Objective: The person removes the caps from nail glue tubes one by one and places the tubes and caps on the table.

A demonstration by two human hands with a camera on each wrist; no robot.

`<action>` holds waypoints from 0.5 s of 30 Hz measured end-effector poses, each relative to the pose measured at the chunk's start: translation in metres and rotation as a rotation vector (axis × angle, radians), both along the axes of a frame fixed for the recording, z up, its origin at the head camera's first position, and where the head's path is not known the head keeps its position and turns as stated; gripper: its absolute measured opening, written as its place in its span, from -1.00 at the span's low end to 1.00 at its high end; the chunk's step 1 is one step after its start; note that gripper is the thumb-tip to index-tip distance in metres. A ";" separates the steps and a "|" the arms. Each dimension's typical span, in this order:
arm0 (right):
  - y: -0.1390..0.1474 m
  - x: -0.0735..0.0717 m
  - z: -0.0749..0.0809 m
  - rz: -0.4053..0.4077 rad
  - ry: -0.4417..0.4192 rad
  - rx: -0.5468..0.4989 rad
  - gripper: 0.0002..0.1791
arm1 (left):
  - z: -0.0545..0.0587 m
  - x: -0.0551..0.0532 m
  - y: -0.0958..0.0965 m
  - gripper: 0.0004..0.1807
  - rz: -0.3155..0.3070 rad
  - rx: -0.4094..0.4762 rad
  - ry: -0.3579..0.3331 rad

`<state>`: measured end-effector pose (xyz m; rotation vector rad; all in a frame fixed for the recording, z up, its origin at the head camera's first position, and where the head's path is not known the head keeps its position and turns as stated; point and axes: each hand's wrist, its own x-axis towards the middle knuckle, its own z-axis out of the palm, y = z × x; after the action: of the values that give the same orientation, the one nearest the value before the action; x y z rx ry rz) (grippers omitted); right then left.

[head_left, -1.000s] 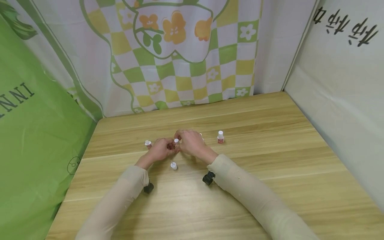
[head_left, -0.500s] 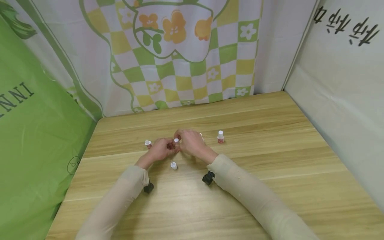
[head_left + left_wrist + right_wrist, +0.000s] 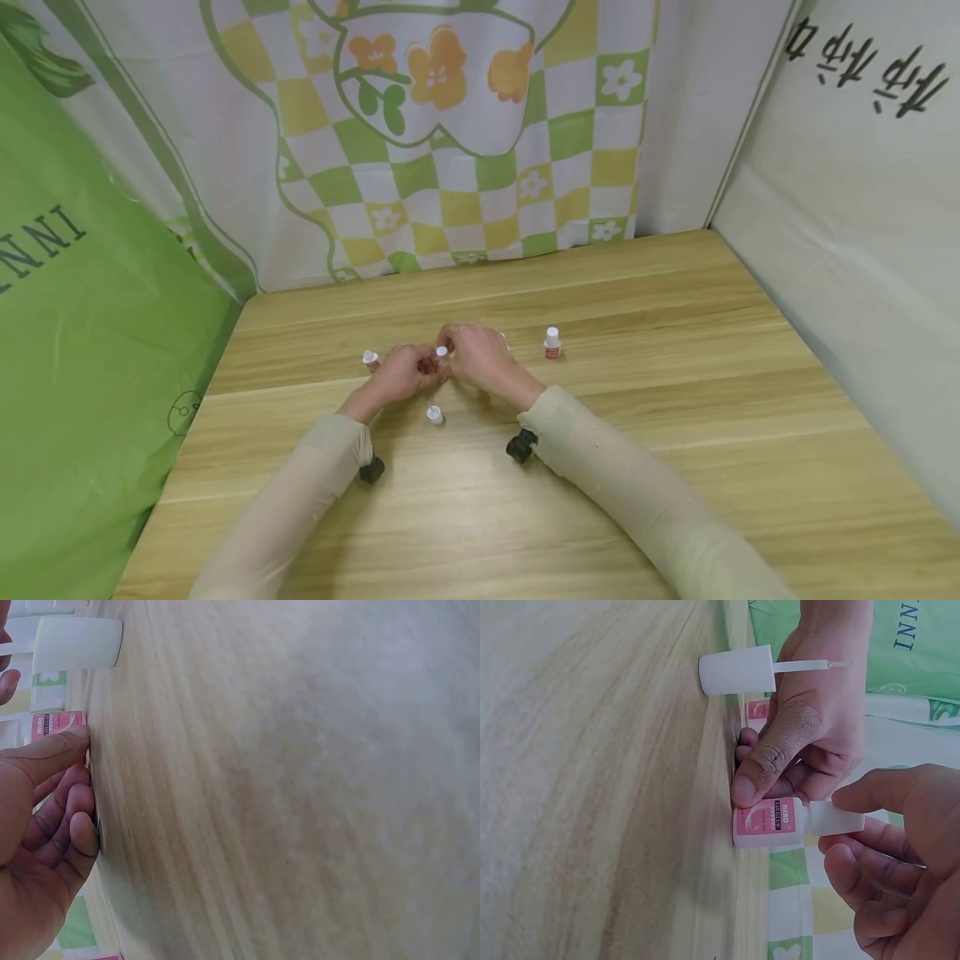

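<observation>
A small nail glue bottle (image 3: 769,825) with a pink label stands on the table between the hands. My left hand (image 3: 401,372) grips its lower part, thumb on the label in the right wrist view. My right hand (image 3: 483,357) pinches the white top (image 3: 835,819) of the same bottle between thumb and fingers. Nearer to me, a white brush cap (image 3: 435,415) stands on its flat end, its thin brush pointing up, touched by neither hand. In the left wrist view the label (image 3: 56,724) shows partly behind the left thumb.
Another small bottle (image 3: 371,361) stands just left of the left hand. A white-capped bottle (image 3: 552,343) is off to the right, and a further white top (image 3: 504,339) peeks out behind the right hand. A curtain (image 3: 457,196) hangs at the back of the wooden table (image 3: 675,350).
</observation>
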<state>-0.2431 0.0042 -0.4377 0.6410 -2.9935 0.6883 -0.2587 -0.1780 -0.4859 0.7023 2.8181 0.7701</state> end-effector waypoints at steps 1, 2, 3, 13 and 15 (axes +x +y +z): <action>0.000 0.000 0.000 0.003 0.002 0.000 -0.81 | 0.000 0.000 0.000 -0.85 0.000 0.001 0.000; 0.000 0.000 0.000 0.005 0.004 -0.001 -0.80 | 0.000 0.000 0.000 -0.85 0.000 0.003 0.001; 0.000 0.000 0.000 0.005 0.006 0.000 -0.79 | 0.000 0.000 0.000 -0.84 0.001 0.004 0.000; 0.000 -0.001 -0.002 -0.014 0.004 0.001 -0.79 | 0.000 0.001 0.000 -0.85 0.002 -0.011 0.006; 0.000 -0.001 -0.001 -0.006 0.006 -0.007 -0.80 | 0.000 0.001 0.000 -0.86 0.001 -0.010 0.003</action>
<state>-0.2437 0.0044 -0.4388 0.6323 -2.9850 0.6951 -0.2580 -0.1784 -0.4857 0.7014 2.8230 0.7554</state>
